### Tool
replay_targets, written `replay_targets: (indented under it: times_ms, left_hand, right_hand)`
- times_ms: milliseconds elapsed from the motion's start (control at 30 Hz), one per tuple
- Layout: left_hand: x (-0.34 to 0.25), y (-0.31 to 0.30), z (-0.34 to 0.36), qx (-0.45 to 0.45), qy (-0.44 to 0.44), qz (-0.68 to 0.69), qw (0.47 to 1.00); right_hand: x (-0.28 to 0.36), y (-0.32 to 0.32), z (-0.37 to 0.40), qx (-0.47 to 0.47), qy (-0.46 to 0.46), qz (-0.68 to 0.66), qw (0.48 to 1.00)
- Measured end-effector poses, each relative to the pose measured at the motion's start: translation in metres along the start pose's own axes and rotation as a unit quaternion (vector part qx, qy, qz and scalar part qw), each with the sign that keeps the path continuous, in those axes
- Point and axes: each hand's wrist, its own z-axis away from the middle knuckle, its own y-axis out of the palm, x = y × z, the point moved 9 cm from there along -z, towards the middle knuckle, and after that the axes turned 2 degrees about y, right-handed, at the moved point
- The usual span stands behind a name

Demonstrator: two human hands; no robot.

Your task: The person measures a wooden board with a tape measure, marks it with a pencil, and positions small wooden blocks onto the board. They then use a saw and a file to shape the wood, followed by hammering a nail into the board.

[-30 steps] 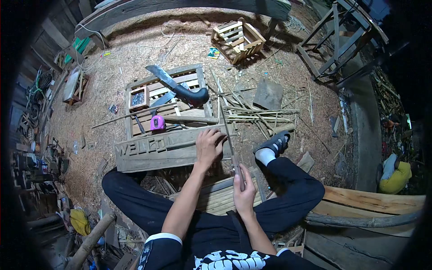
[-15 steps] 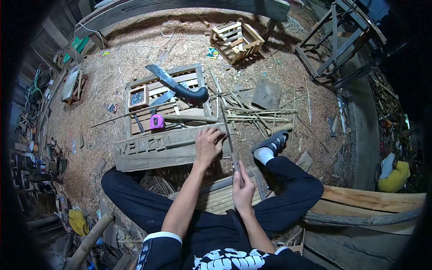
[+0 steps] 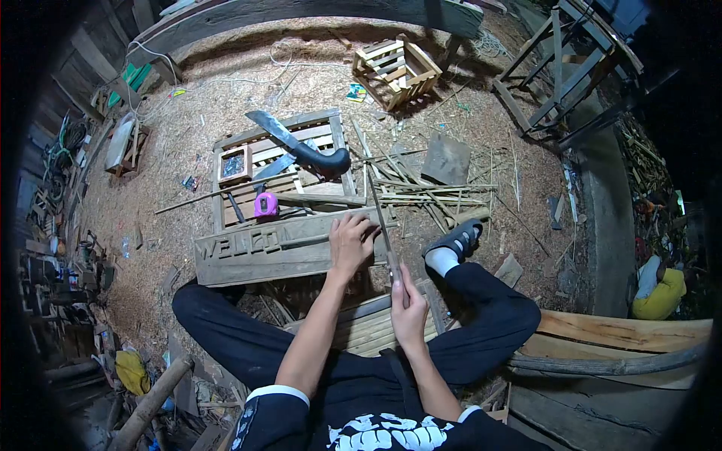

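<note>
My left hand [image 3: 350,244] presses down on the right part of a wooden board [image 3: 248,269] that bears raised letters [image 3: 242,244]. Its fingers are bent over a thin wooden strip [image 3: 307,240] lying on the board. My right hand [image 3: 408,307] is closed round the handle of a long, narrow saw-like blade [image 3: 380,214], which points away from me across the board's right end. Beyond the board, a pink tape measure [image 3: 265,204] and a large knife with a black handle [image 3: 323,159] lie on a slatted wooden frame [image 3: 275,126].
A small box of metal bits [image 3: 234,164] stands on the frame. Thin sticks [image 3: 436,193] and a flat plate [image 3: 447,159] lie to the right. Farther off is a slatted crate [image 3: 395,71]. A person in yellow [image 3: 659,295] is at the far right.
The view has shifted slightly. Both hands keep nearly the same places, and the blade still crosses the board's right end.
</note>
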Motion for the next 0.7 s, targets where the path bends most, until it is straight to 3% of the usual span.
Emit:
replay_targets:
  times_ms: [67,267,333,467,500,600,633,667,700]
  left_hand:
    - [0.001,0.001,-0.004,-0.009,0.006,0.002,1.000]
    - [-0.004,-0.001,-0.001,0.007,0.003,0.014,1.000]
    - [-0.003,-0.003,-0.003,0.006,0.009,0.007,1.000]
    - [-0.003,0.001,-0.001,-0.007,0.018,0.007,1.000]
    - [-0.005,0.001,0.000,-0.006,0.016,0.009,1.000]
    - [-0.006,0.001,-0.002,0.001,0.017,0.006,1.000]
    - [-0.006,0.001,-0.002,-0.002,0.019,0.007,1.000]
    - [-0.007,0.001,-0.002,-0.006,0.022,0.008,1.000]
    - [-0.006,0.001,0.000,-0.006,0.024,0.008,1.000]
  right_hand:
    - [0.000,-0.009,0.016,0.020,0.048,0.055,0.997]
    - [-0.001,0.001,0.000,-0.004,-0.001,0.000,1.000]
    - [0.004,0.003,-0.006,0.025,0.039,0.039,0.998]
    - [-0.006,-0.006,0.029,0.004,-0.012,0.056,0.998]
    - [-0.006,-0.008,0.030,0.026,0.050,0.036,0.998]
    - [0.003,-0.002,0.006,0.021,0.038,0.034,0.999]
    - [0.000,0.003,-0.005,0.037,0.088,0.016,0.995]
    - [-0.008,0.006,-0.010,0.037,0.088,0.015,0.995]
    - [-0.009,0.008,-0.016,0.009,0.008,0.032,0.999]
